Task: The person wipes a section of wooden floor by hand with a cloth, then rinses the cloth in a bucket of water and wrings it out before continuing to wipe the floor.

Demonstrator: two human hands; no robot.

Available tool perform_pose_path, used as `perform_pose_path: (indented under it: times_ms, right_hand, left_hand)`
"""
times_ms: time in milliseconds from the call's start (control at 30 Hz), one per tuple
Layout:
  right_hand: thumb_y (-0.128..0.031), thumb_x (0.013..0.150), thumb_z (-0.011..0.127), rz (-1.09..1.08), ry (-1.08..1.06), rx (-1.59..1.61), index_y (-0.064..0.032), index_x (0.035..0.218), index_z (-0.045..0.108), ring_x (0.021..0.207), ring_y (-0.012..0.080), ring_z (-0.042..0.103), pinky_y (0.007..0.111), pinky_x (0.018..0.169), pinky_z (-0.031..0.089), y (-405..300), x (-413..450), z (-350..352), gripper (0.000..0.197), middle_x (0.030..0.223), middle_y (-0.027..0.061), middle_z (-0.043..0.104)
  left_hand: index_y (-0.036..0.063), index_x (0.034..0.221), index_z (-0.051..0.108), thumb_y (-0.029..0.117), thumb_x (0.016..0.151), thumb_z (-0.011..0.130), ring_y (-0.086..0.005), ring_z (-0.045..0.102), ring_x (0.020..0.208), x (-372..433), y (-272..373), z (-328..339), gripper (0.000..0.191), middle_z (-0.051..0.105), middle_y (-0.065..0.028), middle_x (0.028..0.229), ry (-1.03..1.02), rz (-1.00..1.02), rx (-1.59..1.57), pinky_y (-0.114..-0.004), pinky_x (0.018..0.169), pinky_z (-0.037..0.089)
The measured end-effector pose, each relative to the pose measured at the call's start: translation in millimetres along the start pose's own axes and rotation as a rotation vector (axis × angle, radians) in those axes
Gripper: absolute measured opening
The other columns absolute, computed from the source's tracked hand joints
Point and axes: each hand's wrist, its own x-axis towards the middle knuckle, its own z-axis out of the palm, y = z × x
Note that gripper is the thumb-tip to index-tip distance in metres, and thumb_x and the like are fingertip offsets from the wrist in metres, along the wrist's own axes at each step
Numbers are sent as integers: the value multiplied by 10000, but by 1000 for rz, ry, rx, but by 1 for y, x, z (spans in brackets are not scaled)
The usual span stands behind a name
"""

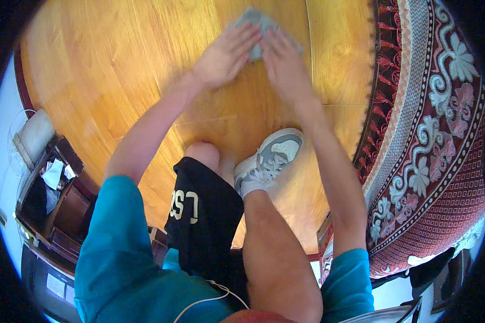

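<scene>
A grey cloth [255, 51] lies on the wooden floor [101, 52] at the top of the view. Both hands press it down from above, side by side with fingertips angled towards each other. My left hand [226, 54] covers the cloth's left part, its fingers stretched flat. On the right part rests my right hand [285, 64], fingers also extended. The hands and cloth are somewhat blurred, and the cloth's middle shows between them. Whatever is under the palms is hidden.
A patterned red fabric cover with tassels [420, 161] hangs along the right. My grey-and-white sneaker [268, 159] and bare knee [203, 155] are on the floor below the hands. At left stands an open dark wooden cabinet [70, 202] with white papers [53, 173] in it.
</scene>
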Motion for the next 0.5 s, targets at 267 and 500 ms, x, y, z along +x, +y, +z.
perform_pose_path:
  times_ms: [267,500]
  right_hand:
    - [-209,940,592,7,-236,178,20,1357,550,1438,345,343,485,1185,301,-99,-115,33,477,1522,148,436]
    - [-232,987,531,11,62,82,33,1335,564,1410,363,375,469,1182,308,-69,33,31,439,1481,171,478]
  left_hand:
    - [61,1469,467,130,922,576,-304,385,1438,-134,69,-16,563,426,-111,1544,-258,-79,-263,-449,1194,307]
    - [60,1468,462,147,976,512,-311,381,1436,-52,-39,-44,503,417,-125,1548,-4,-90,-7,-427,1192,320]
